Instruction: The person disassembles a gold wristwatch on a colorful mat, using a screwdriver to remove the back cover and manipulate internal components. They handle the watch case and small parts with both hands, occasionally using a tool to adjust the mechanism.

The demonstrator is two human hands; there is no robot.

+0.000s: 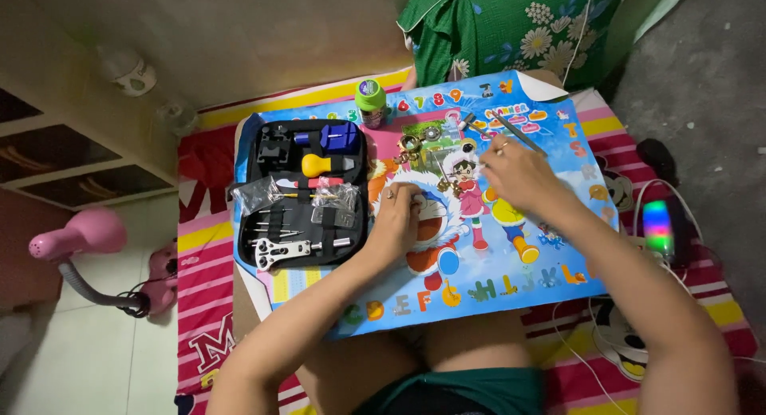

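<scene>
My left hand (401, 211) rests curled on a small low table (558, 255) covered with a colourful cartoon sheet, just right of an open black tool case (307, 193); whether it pins something small under its fingers I cannot tell. My right hand (517, 172) grips a thin grey rod-like tool (520, 134) that points up and left. Between the hands lie small metal watch parts (415, 146) and a thin metal strap piece (444, 175).
A green-lidded small bottle (370, 100) stands at the table's far edge. The case holds a yellow-handled tool (319, 165), a blue block, pins and small plastic bags. A pink desk lamp (80, 239) sits at left, a green floral cushion (511, 28) behind, a glowing device (659, 226) at right.
</scene>
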